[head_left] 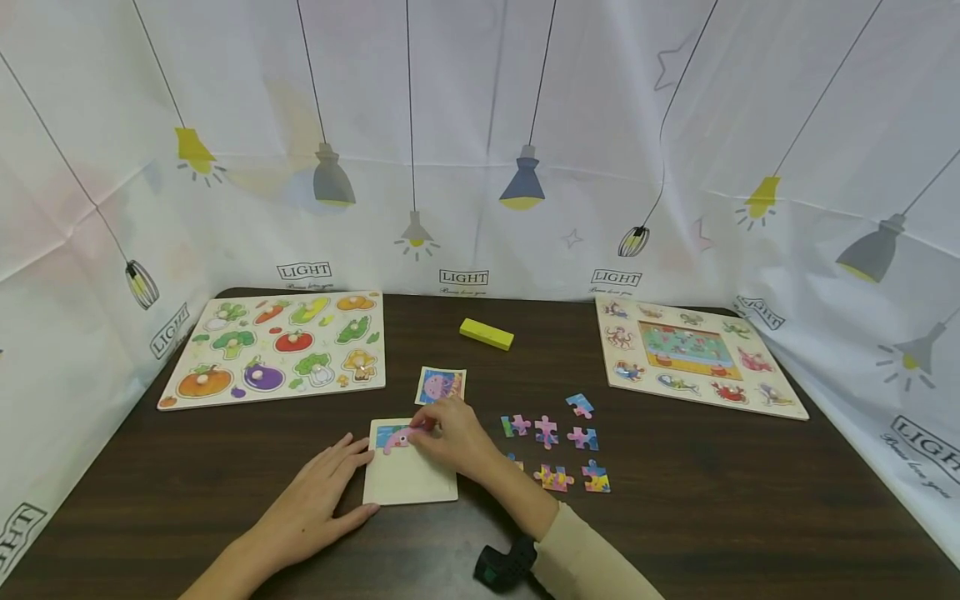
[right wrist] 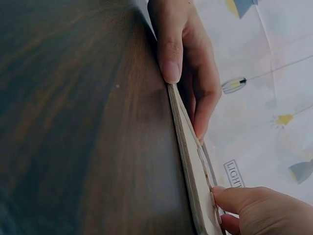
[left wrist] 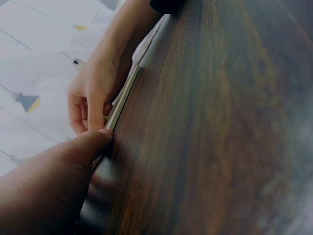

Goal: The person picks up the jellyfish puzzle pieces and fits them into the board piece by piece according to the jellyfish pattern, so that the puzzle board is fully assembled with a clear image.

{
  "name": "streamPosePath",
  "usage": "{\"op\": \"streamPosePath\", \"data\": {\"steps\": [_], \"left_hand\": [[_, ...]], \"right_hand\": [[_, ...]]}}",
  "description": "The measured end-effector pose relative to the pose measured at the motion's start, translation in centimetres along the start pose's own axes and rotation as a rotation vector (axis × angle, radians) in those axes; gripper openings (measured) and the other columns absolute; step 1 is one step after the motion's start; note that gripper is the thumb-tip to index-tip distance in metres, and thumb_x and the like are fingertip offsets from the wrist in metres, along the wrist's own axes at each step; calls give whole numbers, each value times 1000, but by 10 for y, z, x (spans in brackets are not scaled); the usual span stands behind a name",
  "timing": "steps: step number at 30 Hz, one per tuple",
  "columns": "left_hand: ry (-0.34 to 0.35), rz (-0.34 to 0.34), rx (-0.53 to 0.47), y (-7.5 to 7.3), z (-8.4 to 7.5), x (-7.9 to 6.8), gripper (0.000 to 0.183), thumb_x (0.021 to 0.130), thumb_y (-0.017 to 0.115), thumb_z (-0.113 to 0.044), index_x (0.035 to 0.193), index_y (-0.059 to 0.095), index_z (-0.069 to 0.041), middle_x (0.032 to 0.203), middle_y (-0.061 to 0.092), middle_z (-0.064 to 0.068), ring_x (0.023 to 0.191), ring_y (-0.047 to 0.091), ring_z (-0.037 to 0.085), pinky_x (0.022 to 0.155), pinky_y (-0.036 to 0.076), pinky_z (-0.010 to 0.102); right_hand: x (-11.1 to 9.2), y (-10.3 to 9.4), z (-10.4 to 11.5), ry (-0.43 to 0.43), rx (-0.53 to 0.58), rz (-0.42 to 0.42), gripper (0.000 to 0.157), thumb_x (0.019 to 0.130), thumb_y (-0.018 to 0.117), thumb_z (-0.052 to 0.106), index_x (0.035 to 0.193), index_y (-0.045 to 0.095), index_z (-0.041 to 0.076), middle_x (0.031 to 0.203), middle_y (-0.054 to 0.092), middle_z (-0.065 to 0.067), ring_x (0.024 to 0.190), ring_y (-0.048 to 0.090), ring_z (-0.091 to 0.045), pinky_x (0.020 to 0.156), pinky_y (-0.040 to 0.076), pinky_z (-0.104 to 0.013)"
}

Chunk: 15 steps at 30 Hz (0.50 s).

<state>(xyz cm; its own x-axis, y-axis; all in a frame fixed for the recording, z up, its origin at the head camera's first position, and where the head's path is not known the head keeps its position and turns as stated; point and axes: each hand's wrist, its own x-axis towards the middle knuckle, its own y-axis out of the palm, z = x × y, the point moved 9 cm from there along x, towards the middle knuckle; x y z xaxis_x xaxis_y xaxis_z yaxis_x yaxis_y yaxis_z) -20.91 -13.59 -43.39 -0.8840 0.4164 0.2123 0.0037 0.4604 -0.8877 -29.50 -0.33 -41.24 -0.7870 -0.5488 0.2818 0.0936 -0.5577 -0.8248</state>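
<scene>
A small square wooden puzzle board (head_left: 412, 482) lies on the dark table in the head view. My left hand (head_left: 315, 498) rests at its left side with fingers extended, fingertips at the edge and thumb by the lower left corner. Over the board's upper part, my right hand (head_left: 456, 437) pinches a jigsaw piece, mostly hidden by the fingers. Pink and blue puzzle pieces (head_left: 394, 438) show at the board's upper left. The right wrist view shows the right thumb and fingers (right wrist: 244, 198) low on the board's face.
Several loose jigsaw pieces (head_left: 547, 432) lie right of the board. A small picture card (head_left: 442, 382) is behind it, with a yellow block (head_left: 487, 333) farther back. A vegetable board (head_left: 281, 350) stands at back left, a sea-animal board (head_left: 697, 354) at back right.
</scene>
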Motion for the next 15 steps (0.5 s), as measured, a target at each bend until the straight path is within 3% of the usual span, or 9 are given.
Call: {"op": "streamPosePath", "data": {"steps": [15], "left_hand": [[12, -12, 6, -1, -2, 0, 63, 84, 58, -51, 130, 49, -9, 142, 37, 5, 134, 25, 25, 105, 25, 47]], "right_hand": [[-1, -3, 3, -28, -23, -24, 10, 81, 70, 23, 83, 70, 14, 73, 58, 5, 70, 47, -10, 61, 37, -21]]}}
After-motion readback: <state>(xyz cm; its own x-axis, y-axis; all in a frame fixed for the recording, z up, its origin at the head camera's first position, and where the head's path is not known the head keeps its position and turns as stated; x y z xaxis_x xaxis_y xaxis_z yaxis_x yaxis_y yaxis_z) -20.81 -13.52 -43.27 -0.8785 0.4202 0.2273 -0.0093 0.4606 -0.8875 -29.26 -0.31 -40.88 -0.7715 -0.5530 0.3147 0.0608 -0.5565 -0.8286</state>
